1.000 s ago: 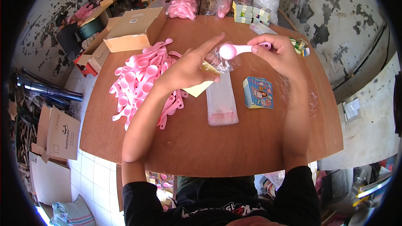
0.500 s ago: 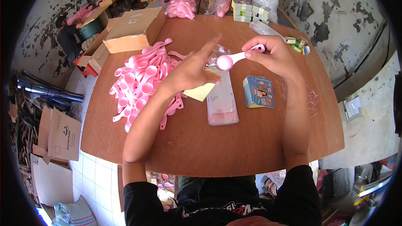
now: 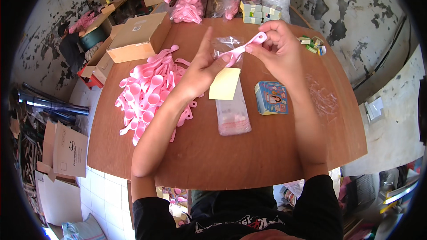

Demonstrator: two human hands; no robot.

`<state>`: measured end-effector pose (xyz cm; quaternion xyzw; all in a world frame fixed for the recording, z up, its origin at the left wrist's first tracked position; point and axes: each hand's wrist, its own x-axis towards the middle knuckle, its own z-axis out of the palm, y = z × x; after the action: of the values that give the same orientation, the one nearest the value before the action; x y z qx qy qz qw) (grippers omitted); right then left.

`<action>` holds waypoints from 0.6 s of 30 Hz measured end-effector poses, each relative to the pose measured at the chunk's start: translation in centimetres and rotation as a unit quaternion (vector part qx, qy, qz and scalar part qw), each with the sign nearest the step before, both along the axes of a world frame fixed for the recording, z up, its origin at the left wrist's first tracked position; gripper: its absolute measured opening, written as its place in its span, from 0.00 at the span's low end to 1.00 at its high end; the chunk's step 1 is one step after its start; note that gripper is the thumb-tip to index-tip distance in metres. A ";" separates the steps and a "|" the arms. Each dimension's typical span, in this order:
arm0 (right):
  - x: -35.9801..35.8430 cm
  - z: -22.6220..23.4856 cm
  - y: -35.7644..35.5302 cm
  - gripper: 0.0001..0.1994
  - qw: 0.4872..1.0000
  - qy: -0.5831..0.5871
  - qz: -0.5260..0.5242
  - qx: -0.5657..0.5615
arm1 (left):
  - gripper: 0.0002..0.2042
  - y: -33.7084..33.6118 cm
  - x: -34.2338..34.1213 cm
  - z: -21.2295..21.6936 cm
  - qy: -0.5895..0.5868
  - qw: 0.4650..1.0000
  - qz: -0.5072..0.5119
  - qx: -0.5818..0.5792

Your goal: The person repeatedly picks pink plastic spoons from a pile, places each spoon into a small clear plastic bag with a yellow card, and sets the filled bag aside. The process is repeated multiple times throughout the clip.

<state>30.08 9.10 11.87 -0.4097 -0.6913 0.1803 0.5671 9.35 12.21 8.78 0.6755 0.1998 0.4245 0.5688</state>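
Note:
Between my hands, above the table, is a pink scoop spoon (image 3: 240,51), tilted with its handle up to the right. My right hand (image 3: 281,50) pinches the handle near its holed end. At the bowl end, my left hand (image 3: 202,72) presses its thumb on the spoon, index finger raised; the bowl is mostly covered. A pale yellow card (image 3: 225,84) hangs just under the left thumb; the fingers behind it are hidden. Beneath lies a stack of clear plastic bags (image 3: 234,118). Right of these sits a stack of blue printed cards (image 3: 271,98). Many pink spoons (image 3: 149,91) are heaped on the left.
A closed cardboard box (image 3: 138,35) stands at the table's back left. Bundled small boxes (image 3: 259,12) and bags of pink pieces (image 3: 188,9) are at the far edge. Small green-yellow packs (image 3: 314,44) and clear plastic scraps (image 3: 324,100) lie right. A person (image 3: 71,46) sits at far left.
The spoon has swung steeper, its bowl end now under my left thumb. My right hand has risen slightly. The yellow card has turned and shows more of its face.

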 end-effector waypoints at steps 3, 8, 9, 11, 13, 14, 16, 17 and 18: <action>-1.2 -0.3 0.2 0.17 0.995 0.027 -0.011 0.091 | 0.38 -0.3 -0.2 0.1 0.003 0.998 0.043 0.054; -1.9 -0.9 -0.5 0.13 0.994 -0.030 -0.035 0.100 | 0.34 -0.9 0.5 0.2 -0.040 0.998 0.033 0.034; -2.4 -0.9 -0.6 0.10 0.995 -0.002 -0.019 0.094 | 0.34 -0.9 0.4 0.1 -0.030 0.998 0.041 0.035; -2.8 -0.6 -1.1 0.06 0.997 0.006 -0.010 0.070 | 0.33 -1.0 0.4 0.2 -0.020 0.998 0.048 0.036; -2.4 0.0 -1.1 0.06 0.986 -0.075 -0.025 0.144 | 0.33 -1.4 0.6 0.6 -0.065 0.995 0.054 0.054; -2.2 0.1 -1.1 0.07 0.964 -0.154 -0.041 0.214 | 0.33 -1.6 0.5 0.9 -0.066 0.995 0.054 0.055; -2.0 -0.2 -0.6 0.06 0.973 -0.121 -0.011 0.197 | 0.32 -2.0 0.0 1.4 0.015 0.990 0.065 0.124; -2.0 -0.3 -0.4 0.06 0.980 -0.086 0.019 0.178 | 0.32 -1.9 0.0 1.3 0.015 0.990 0.065 0.125; -2.0 -0.4 -0.6 0.06 0.980 -0.087 0.019 0.179 | 0.32 -1.7 0.2 0.9 0.023 0.985 0.065 0.157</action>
<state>28.12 8.55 11.50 -0.3024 -0.7666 0.0283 0.5657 9.51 10.48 9.71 0.7516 0.1877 0.4707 0.4222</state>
